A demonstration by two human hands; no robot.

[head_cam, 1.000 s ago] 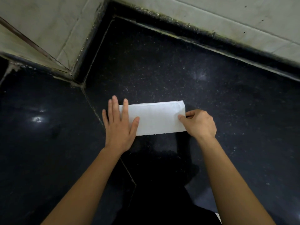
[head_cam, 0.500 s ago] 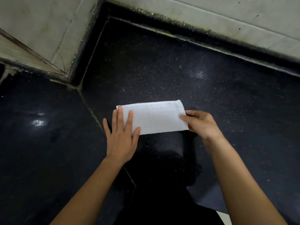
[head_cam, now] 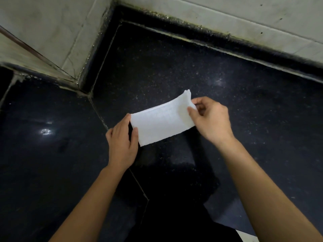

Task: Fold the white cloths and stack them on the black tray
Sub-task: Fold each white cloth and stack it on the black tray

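A folded white cloth (head_cam: 160, 121), a long rectangle of several layers, is lifted off the dark speckled counter (head_cam: 174, 67). My left hand (head_cam: 122, 144) grips its left end, thumb on top and fingers underneath. My right hand (head_cam: 211, 119) pinches its right end between thumb and fingers, and that end curves upward. No black tray is in view.
Pale tiled walls (head_cam: 52, 32) meet in a corner at the upper left and run along the back of the counter. A seam (head_cam: 99, 112) in the counter runs diagonally under my left hand. My dark clothing (head_cam: 174, 224) fills the bottom middle.
The cloth lay flat on the counter under my flat left hand. Now both hands have taken hold of its ends and raised it, the right end bending up.
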